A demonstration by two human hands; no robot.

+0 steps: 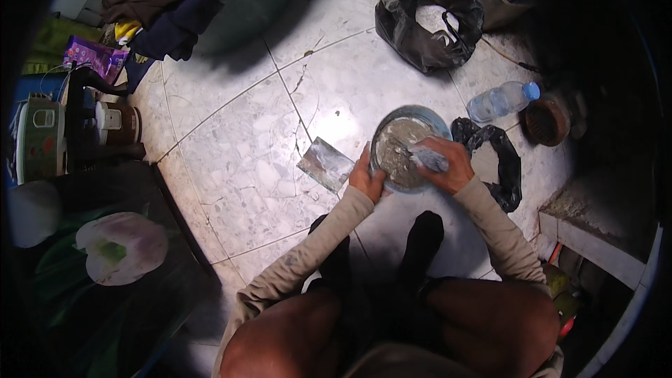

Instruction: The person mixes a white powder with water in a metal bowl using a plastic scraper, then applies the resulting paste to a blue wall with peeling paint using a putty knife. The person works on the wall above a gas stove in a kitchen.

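Observation:
A round bowl (pixel 437 120) stands on the tiled floor in front of me, with a thick, wet grey-brown mix (pixel 397 145) inside. My left hand (pixel 367 176) grips the bowl's near left rim, thumb and fingers closed on it. Over the bowl's right side, my right hand (pixel 451 163) is closed around a greyish, translucent piece (pixel 429 159) that looks like plastic; its lower end touches the mix. Left of the bowl lies a flat rectangular plate (pixel 324 162) with pale smears. To the right, a black plastic bag (pixel 513 166) lies open around grey powder (pixel 484 162).
A clear bottle with a blue cap (pixel 500 101) lies beside a brown clay pot (pixel 544 122). Farther off sits a black bag with white contents (pixel 420 35). A dark basin (pixel 245 14) is at the far left, and a low ledge (pixel 591 238) borders the right.

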